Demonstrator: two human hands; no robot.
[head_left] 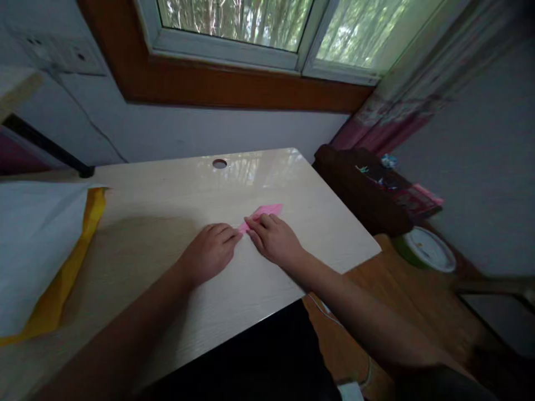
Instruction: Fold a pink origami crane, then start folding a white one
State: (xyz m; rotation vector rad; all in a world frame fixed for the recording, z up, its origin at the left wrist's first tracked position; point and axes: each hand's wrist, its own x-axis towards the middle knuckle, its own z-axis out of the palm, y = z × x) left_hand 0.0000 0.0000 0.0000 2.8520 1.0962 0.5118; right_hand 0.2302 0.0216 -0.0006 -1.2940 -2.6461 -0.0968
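Two hands rest on one desk [175, 200]: the left hand [209, 250] and the right hand [273, 239], side by side. One pink folded paper [263, 214] lies just past their fingertips. One round hole [219, 163] sits in the desk, further beyond the hands. Well to the left of the left hand lie one white sheet [33, 239] and one yellow sheet [62, 278] under it. To the right of the right hand stands one round tub [426, 250], possibly a lidded pot.

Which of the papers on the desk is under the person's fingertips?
The small pink paper at mid-desk; both hands press it. The large white sheet and yellow sheet lie untouched at the left.
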